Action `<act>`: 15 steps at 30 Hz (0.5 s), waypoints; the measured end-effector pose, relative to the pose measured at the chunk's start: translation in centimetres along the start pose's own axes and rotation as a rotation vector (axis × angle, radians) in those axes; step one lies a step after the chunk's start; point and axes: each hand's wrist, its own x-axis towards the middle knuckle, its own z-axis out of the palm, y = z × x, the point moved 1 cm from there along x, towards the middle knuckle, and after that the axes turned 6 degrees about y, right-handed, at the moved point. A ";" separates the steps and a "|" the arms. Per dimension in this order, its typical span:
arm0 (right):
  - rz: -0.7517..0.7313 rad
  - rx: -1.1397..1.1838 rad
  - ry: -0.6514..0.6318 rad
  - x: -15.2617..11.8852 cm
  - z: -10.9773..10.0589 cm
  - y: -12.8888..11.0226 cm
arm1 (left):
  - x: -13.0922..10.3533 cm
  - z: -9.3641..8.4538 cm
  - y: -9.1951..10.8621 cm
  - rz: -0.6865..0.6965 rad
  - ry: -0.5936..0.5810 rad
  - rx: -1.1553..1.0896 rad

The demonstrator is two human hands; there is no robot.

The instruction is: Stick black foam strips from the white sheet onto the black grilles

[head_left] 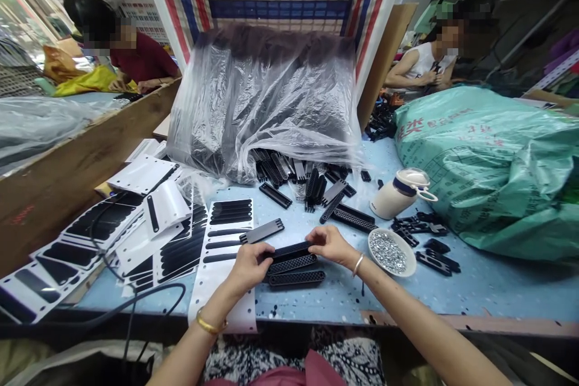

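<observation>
Between my two hands a black strip-shaped piece [292, 249] is held level, one end in each hand. My left hand [251, 262] pinches its left end, and my right hand [329, 245] pinches its right end. Just below lie black perforated pieces [297, 278] on the blue table. A grey toothed piece [262, 231] rests behind my left hand, partly over a white sheet [226, 301] with black adhesive strips. To the right of my right hand stands a white bowl [391, 252] of small silvery parts.
Clear plastic [280, 96] covers a pile of black pieces at the back. A white bottle [393, 194] and green sack [493, 169] are at right. Sheets of strips [104, 223] and a cable [149, 294] lie left. Two people sit beyond, left and right.
</observation>
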 end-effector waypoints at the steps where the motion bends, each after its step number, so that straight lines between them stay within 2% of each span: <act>1: -0.010 0.027 -0.001 -0.4 -0.2 0.1 | -0.2 0.0 0.1 0.010 0.001 -0.042; 5: -0.051 0.083 0.045 -1.7 -0.4 0.3 | -1.9 0.9 0.3 0.055 0.071 -0.141; 9: -0.104 0.070 0.162 -3.6 0.4 0.4 | -3.8 3.1 0.5 0.204 0.168 -0.077; 12: -0.227 -0.010 0.336 -5.6 1.4 0.7 | -4.4 4.4 0.8 0.299 0.178 -0.032; 15: -0.353 -0.077 0.500 -6.8 2.2 1.3 | -4.0 4.1 0.6 0.340 0.164 -0.030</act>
